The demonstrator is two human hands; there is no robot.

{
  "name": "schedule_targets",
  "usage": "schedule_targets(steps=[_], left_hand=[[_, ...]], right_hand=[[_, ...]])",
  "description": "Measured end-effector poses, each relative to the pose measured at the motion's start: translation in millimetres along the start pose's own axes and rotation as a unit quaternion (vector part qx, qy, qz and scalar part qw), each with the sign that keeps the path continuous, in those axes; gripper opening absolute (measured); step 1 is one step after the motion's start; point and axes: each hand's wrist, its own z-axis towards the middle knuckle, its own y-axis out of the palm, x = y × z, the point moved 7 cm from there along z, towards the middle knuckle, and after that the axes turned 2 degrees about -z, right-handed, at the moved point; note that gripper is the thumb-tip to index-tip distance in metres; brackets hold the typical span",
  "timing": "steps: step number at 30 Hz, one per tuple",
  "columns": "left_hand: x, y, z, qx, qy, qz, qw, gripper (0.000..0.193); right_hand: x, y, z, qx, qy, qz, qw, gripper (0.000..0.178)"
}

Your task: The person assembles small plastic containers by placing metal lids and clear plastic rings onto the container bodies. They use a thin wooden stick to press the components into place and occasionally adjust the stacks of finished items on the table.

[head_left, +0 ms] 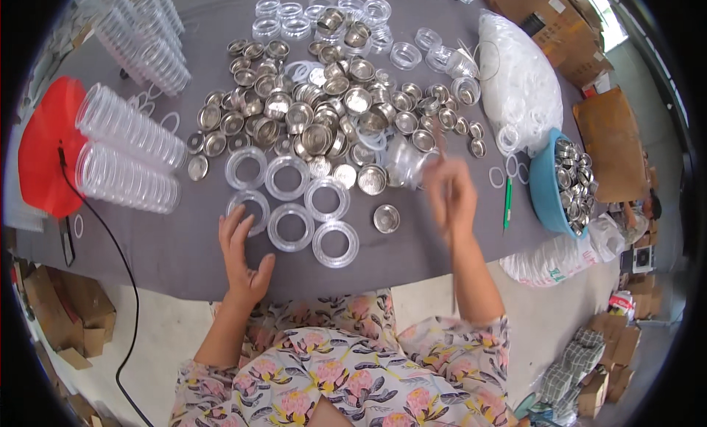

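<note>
Head view: six clear rings (291, 246) are lying flat in a tight cluster near the middle of the grey table (412, 261), probably so that each is sitting within easy reach, with metal cups (317, 137) lying heaped on their far side. The left hand (247, 257) is spreading open, thumb apart, its fingertips resting at the near-left ring (265, 210), perhaps steadying it. The right hand (452, 197) is hovering blurred on the right, its grip apparently clasping a thin brown stick (452, 280) that is running far to near; I'm not able to tell whether it's touching the clear pieces (403, 164) beside it.
</note>
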Motion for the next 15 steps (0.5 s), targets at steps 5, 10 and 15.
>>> schedule_targets(steps=[5,10,15], left_hand=[[8.0,3.5,4.1,-0.014,0.037,0.016,0.999,0.054],[14.7,3.2,2.9,-0.019,0.052,0.038,0.998,0.054],[15.4,3.1,1.7,-0.009,0.061,0.034,0.998,0.053]], right_hand=[[-55.2,14.3,-79.2,-0.182,-0.180,-0.090,0.963,0.017],[-64.2,35.9,-85.9,-0.164,-0.257,-0.112,0.946,0.014],[-63.8,49.6,-89.6,-0.162,-0.254,-0.092,0.949,0.013]])
